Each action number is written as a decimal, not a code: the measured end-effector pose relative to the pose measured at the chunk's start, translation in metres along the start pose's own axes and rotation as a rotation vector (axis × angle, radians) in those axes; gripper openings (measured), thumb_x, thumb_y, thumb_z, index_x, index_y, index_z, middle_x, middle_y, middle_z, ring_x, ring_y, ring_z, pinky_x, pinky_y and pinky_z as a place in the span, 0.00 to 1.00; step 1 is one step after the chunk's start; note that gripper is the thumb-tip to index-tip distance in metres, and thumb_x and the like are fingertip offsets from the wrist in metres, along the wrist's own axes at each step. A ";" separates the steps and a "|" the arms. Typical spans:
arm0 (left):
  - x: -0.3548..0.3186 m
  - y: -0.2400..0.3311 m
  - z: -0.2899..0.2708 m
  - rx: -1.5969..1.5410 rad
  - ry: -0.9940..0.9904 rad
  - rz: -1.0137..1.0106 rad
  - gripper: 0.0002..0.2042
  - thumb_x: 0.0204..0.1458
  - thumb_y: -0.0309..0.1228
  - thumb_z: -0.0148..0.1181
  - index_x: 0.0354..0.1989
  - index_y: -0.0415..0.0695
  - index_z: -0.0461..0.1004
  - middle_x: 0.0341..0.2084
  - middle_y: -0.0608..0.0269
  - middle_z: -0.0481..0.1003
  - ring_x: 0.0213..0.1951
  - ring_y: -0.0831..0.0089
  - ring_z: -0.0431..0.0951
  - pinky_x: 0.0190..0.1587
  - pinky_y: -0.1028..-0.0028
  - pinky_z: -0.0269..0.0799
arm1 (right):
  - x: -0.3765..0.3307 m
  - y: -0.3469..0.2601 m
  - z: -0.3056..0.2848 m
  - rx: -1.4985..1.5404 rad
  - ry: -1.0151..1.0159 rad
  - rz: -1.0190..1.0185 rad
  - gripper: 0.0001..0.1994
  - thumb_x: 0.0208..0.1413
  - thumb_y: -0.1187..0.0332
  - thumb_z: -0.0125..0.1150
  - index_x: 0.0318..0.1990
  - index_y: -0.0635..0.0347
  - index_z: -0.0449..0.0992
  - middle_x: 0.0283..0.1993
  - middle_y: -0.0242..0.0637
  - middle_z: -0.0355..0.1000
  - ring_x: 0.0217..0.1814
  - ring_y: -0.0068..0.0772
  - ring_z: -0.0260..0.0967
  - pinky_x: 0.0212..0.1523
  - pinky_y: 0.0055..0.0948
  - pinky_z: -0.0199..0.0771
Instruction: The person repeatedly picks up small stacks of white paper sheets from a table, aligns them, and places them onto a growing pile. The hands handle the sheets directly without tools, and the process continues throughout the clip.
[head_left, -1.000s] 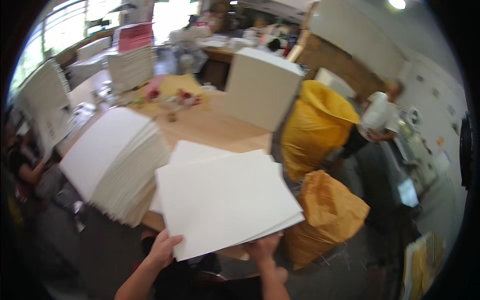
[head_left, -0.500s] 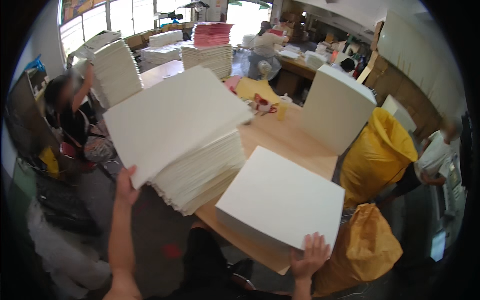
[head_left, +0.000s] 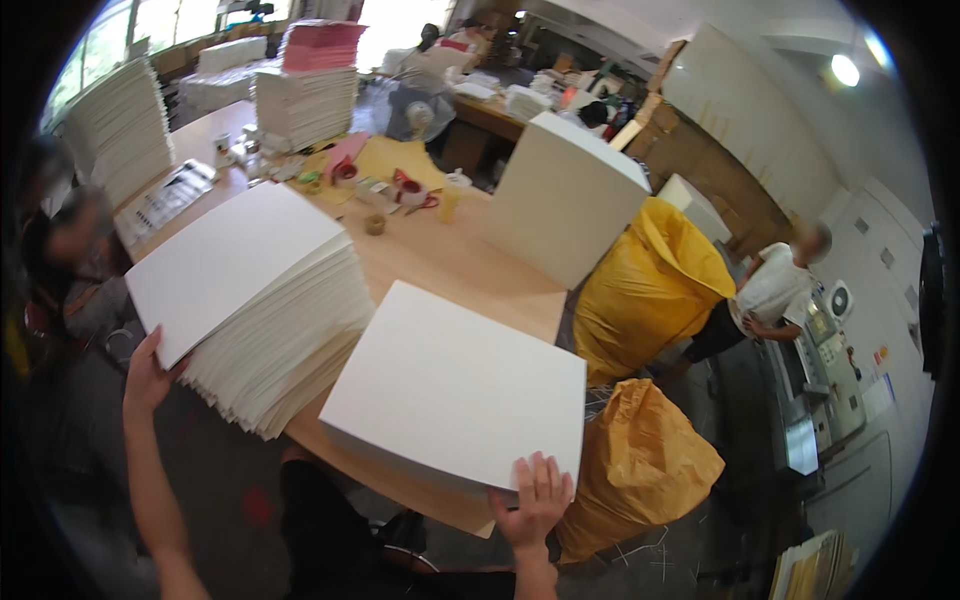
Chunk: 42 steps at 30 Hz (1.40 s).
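A wooden desk (head_left: 450,265) spreads ahead of the left fingers (head_left: 150,346) and the right fingers (head_left: 540,478). The uneven pile (head_left: 290,325) of white sheets slants at its near edge, just right of the left fingers and well to the left of the right ones. Between the two sets of fingers, and under the right set, sits a neat white stack (head_left: 460,380) with an even top. A tall white block (head_left: 565,205) stands on the desk farther off, straight ahead of the right fingers. Ahead and to the right of those same fingers is a yellow sack (head_left: 640,305); an orange sack (head_left: 645,475), creased at the top, is just beside them on the right. Far ahead of the left fingers rises a pink-topped pile (head_left: 305,100).

The right fingers lie flat and slightly spread on the neat stack's near right corner, gripping nothing. The left fingers are bent around the near left corner of the uneven pile's top sheet (head_left: 235,255), pinching it; how many sheets they have cannot be told.

Well ahead, between both sets of fingers, are a yellow cup (head_left: 450,208) and a small brown tape roll (head_left: 375,225).
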<state>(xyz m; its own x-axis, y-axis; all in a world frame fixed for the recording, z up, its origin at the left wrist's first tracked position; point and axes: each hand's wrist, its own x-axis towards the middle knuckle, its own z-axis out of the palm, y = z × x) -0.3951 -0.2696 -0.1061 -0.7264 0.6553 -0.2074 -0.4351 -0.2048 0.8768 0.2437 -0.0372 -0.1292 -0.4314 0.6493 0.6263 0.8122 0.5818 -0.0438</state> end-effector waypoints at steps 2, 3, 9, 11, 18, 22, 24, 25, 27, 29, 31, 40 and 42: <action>0.006 -0.019 -0.009 0.043 0.006 0.123 0.22 0.73 0.46 0.55 0.69 0.49 0.71 0.58 0.66 0.77 0.62 0.70 0.75 0.63 0.63 0.74 | 0.000 -0.001 -0.005 0.018 -0.036 0.018 0.29 0.60 0.43 0.68 0.62 0.49 0.81 0.70 0.42 0.74 0.74 0.51 0.68 0.74 0.59 0.57; 0.004 -0.025 -0.031 -0.043 -0.072 0.176 0.22 0.75 0.42 0.52 0.72 0.46 0.69 0.62 0.66 0.75 0.63 0.70 0.74 0.65 0.60 0.72 | 0.005 -0.002 -0.007 0.045 -0.037 0.022 0.28 0.60 0.43 0.68 0.62 0.49 0.81 0.70 0.42 0.73 0.74 0.51 0.68 0.74 0.59 0.57; -0.057 -0.160 0.031 0.729 0.455 0.891 0.23 0.69 0.32 0.55 0.69 0.34 0.70 0.62 0.50 0.73 0.65 0.63 0.73 0.70 0.65 0.65 | -0.001 0.009 -0.024 0.353 0.266 0.293 0.29 0.60 0.58 0.72 0.65 0.65 0.76 0.69 0.55 0.71 0.74 0.60 0.66 0.75 0.54 0.62; -0.060 -0.194 0.105 0.432 -0.060 0.574 0.24 0.70 0.31 0.52 0.71 0.32 0.67 0.66 0.49 0.71 0.71 0.62 0.68 0.73 0.63 0.61 | -0.018 0.027 -0.011 0.499 0.360 0.562 0.29 0.62 0.59 0.71 0.67 0.67 0.73 0.69 0.55 0.71 0.73 0.58 0.66 0.75 0.50 0.63; -0.080 -0.230 0.226 0.192 -0.270 0.371 0.24 0.70 0.31 0.51 0.71 0.32 0.67 0.66 0.50 0.71 0.70 0.62 0.68 0.73 0.63 0.60 | -0.037 0.044 0.038 1.373 0.239 0.946 0.23 0.74 0.58 0.51 0.65 0.70 0.74 0.59 0.39 0.75 0.61 0.28 0.69 0.66 0.29 0.65; -0.082 -0.236 0.228 0.198 -0.261 0.373 0.24 0.70 0.31 0.51 0.71 0.32 0.67 0.66 0.50 0.71 0.70 0.62 0.68 0.73 0.63 0.60 | -0.041 0.041 0.050 1.258 0.297 0.971 0.24 0.73 0.57 0.50 0.63 0.69 0.74 0.59 0.40 0.75 0.62 0.30 0.69 0.66 0.30 0.64; -0.082 -0.236 0.226 0.207 -0.259 0.377 0.24 0.69 0.31 0.51 0.71 0.32 0.67 0.66 0.50 0.71 0.70 0.62 0.68 0.73 0.63 0.60 | -0.044 0.043 0.051 1.246 0.279 0.952 0.25 0.73 0.56 0.50 0.64 0.69 0.74 0.59 0.40 0.75 0.61 0.32 0.69 0.66 0.31 0.64; -0.082 -0.236 0.225 0.206 -0.259 0.377 0.24 0.69 0.31 0.51 0.71 0.32 0.67 0.66 0.50 0.71 0.70 0.62 0.68 0.73 0.63 0.60 | -0.043 0.044 0.049 1.236 0.268 0.939 0.26 0.73 0.55 0.50 0.64 0.69 0.74 0.59 0.41 0.75 0.61 0.32 0.69 0.67 0.31 0.64; -0.080 -0.235 0.224 0.203 -0.254 0.383 0.24 0.69 0.31 0.50 0.71 0.32 0.67 0.66 0.50 0.71 0.70 0.62 0.68 0.73 0.63 0.60 | -0.040 0.045 0.046 1.225 0.247 0.909 0.26 0.73 0.55 0.49 0.65 0.70 0.73 0.61 0.42 0.74 0.63 0.33 0.69 0.68 0.31 0.64; -0.080 -0.235 0.224 0.214 -0.251 0.380 0.24 0.69 0.31 0.50 0.71 0.32 0.67 0.66 0.50 0.71 0.70 0.62 0.68 0.73 0.64 0.60 | -0.035 0.040 0.037 1.234 0.243 0.886 0.28 0.73 0.55 0.48 0.67 0.70 0.72 0.63 0.43 0.74 0.65 0.35 0.68 0.69 0.32 0.63; -0.081 -0.236 0.225 0.217 -0.254 0.377 0.24 0.69 0.31 0.50 0.71 0.32 0.67 0.66 0.50 0.71 0.70 0.62 0.68 0.73 0.64 0.60 | -0.027 0.036 0.030 1.269 0.274 0.849 0.29 0.73 0.55 0.46 0.69 0.71 0.71 0.67 0.45 0.73 0.69 0.37 0.68 0.72 0.33 0.61; -0.080 -0.236 0.226 0.214 -0.255 0.372 0.25 0.69 0.31 0.49 0.71 0.32 0.67 0.66 0.51 0.71 0.70 0.62 0.69 0.73 0.64 0.60 | -0.025 0.034 0.034 1.289 0.289 0.811 0.31 0.74 0.55 0.44 0.73 0.72 0.67 0.74 0.48 0.68 0.76 0.41 0.64 0.76 0.36 0.58; -0.079 -0.236 0.225 0.214 -0.253 0.372 0.25 0.69 0.31 0.49 0.71 0.32 0.67 0.66 0.51 0.71 0.69 0.62 0.69 0.73 0.64 0.59 | -0.022 0.034 0.033 1.307 0.299 0.789 0.31 0.74 0.55 0.44 0.73 0.71 0.67 0.73 0.48 0.69 0.76 0.41 0.64 0.76 0.36 0.58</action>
<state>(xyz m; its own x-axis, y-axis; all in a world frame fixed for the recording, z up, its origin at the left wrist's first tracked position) -0.1148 -0.1095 -0.1990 -0.6483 0.7274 0.2249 -0.0329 -0.3219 0.9462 0.2679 -0.0156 -0.1707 0.1449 0.9602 0.2387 -0.1760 0.2624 -0.9488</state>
